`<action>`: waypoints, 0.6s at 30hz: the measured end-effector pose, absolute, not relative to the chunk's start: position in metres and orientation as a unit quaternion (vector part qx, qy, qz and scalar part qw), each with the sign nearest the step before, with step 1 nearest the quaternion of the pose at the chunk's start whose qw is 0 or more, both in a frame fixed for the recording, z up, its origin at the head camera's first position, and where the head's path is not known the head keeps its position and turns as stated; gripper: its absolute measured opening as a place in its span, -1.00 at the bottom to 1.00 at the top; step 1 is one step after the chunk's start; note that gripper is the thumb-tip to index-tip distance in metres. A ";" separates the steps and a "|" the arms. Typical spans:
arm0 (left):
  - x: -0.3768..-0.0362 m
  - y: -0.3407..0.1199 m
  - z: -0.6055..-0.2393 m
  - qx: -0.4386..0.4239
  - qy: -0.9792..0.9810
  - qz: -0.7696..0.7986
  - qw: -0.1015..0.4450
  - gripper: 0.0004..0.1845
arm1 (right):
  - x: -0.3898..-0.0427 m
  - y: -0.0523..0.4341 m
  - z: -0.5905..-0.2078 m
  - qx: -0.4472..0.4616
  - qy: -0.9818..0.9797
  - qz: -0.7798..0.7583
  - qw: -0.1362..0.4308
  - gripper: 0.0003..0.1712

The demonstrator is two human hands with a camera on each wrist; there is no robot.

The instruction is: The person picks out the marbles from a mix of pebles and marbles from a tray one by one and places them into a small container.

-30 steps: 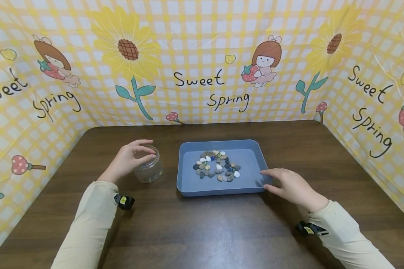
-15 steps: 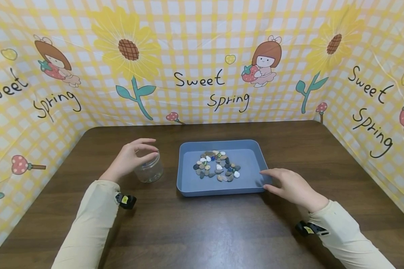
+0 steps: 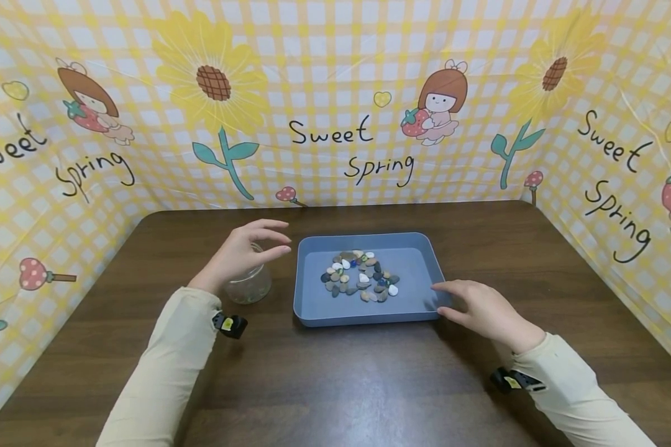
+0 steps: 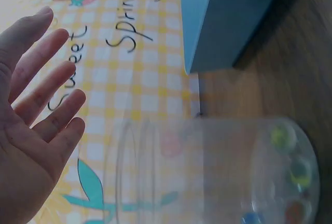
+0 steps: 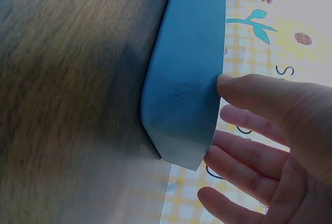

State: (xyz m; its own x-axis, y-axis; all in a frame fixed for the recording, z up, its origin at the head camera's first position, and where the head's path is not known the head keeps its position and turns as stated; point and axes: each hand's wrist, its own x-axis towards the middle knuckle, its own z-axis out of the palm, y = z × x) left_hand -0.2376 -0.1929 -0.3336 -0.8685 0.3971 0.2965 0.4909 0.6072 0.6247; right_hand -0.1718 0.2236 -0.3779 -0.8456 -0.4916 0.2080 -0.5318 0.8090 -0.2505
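A blue rectangular tray (image 3: 419, 267) holds several pebbles (image 3: 363, 278) in grey, tan and white, with a few blue and green pieces among them. To its left stands a clear jar (image 3: 250, 289), and the left wrist view shows several small round coloured pieces (image 4: 299, 175) at its bottom. My left hand (image 3: 237, 254) is over the jar, partly covering its mouth, fingers extended toward the tray with nothing in them. At the tray's near right corner, my right hand (image 3: 489, 311) touches the rim with thumb and fingertips, its fingers spread and loosely bent.
The brown wooden table (image 3: 341, 385) runs under everything. Behind and on both sides hangs a yellow checked cloth (image 3: 324, 74) with printed flowers and lettering. Each wrist wears a small black camera, such as the left camera (image 3: 232, 325).
My left hand has moved rightward from the jar's mouth toward the tray, and its fingers have straightened. The jar, the tray and my right hand stay where they were.
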 end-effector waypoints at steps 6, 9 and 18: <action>-0.241 -0.173 -0.326 -0.246 -0.885 -0.394 0.039 -0.76 | -0.171 0.223 -0.377 0.268 -0.949 0.152 0.064 -0.55; -0.244 -0.163 -0.324 -0.249 -0.880 -0.403 0.035 -0.78 | -0.171 0.223 -0.377 0.269 -0.949 0.152 0.063 -0.55; -0.257 -0.140 -0.320 -0.285 -0.875 -0.389 0.038 -0.79 | -0.171 0.222 -0.377 0.271 -0.948 0.150 0.067 -0.55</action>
